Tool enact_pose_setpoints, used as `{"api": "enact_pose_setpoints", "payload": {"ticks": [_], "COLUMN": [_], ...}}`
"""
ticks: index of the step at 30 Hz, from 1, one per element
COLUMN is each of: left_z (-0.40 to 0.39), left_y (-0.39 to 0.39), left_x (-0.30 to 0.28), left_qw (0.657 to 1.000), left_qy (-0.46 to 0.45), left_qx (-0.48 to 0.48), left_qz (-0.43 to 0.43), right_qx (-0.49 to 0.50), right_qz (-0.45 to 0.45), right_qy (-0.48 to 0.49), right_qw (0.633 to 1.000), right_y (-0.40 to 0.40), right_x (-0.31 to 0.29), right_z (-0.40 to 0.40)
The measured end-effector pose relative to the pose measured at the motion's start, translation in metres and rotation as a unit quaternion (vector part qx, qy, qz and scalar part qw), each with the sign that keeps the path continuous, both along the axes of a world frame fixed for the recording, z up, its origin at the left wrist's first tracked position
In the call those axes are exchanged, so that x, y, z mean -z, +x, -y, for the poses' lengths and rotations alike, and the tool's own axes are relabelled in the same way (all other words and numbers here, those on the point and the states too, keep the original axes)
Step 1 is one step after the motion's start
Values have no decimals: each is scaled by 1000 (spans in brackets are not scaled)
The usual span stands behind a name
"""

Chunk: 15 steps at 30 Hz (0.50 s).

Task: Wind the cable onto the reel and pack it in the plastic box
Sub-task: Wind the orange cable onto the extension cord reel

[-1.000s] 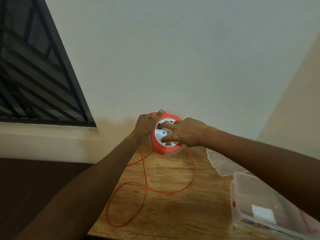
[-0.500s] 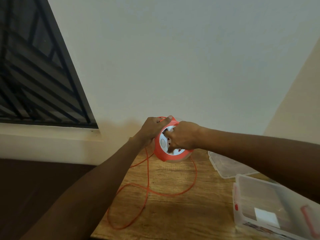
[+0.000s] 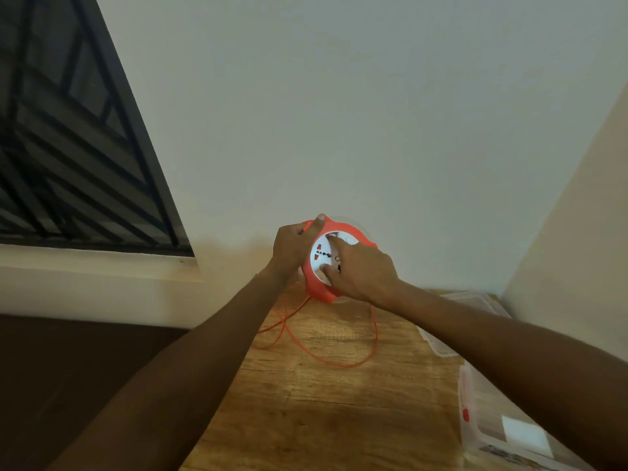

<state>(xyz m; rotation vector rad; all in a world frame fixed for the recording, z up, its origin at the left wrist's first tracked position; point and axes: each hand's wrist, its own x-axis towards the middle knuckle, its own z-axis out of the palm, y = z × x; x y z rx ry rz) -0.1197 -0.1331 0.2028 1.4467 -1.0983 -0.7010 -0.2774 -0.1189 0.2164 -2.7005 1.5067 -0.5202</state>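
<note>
In the middle of the frame the left hand [image 3: 293, 248] grips the hard, light-looking reel [image 3: 331, 263] by its rim, the right hand [image 3: 362, 270] presses curled fingers on its white face, and the thin cable [image 3: 339, 348] looks floppy.

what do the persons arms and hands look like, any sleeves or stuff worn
Both arms are bare from the frame edge to the wrist: no sleeves, gloves, watch or bracelet show. The left hand and right hand show no rings on the fingers in view, though some fingers are hidden behind the reel. A short pale thumbnail shows on the left hand. No markings are visible on either forearm.
</note>
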Motion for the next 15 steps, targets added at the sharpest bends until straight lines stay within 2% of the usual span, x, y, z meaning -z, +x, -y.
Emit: {"api": "enact_pose_setpoints", "payload": {"ticks": [2,4,7,11,15], "left_z": [1,0,1,1,-2], "left_y": [3,4,4,8,9], "left_x": [7,12,14,10,5], "left_qw": [1000,999,999,998,994], "left_qy": [14,31,33,49,61], "left_qx": [14,18,19,45,72], "left_qz": [-9,-20,0,8,50], "right_qx": [3,-22,-132,-281,-313], "right_qz": [-24,-104,-230,-320,-390], "right_qy": [-1,-87,-195,-182,-187], "right_qw": [1000,990,944,886,846], "right_y": [-1,-4,-7,-22,-34], "right_x": [-1,-6,-24,-36,-41], "right_z": [-4,-9,-15,-4,9]}}
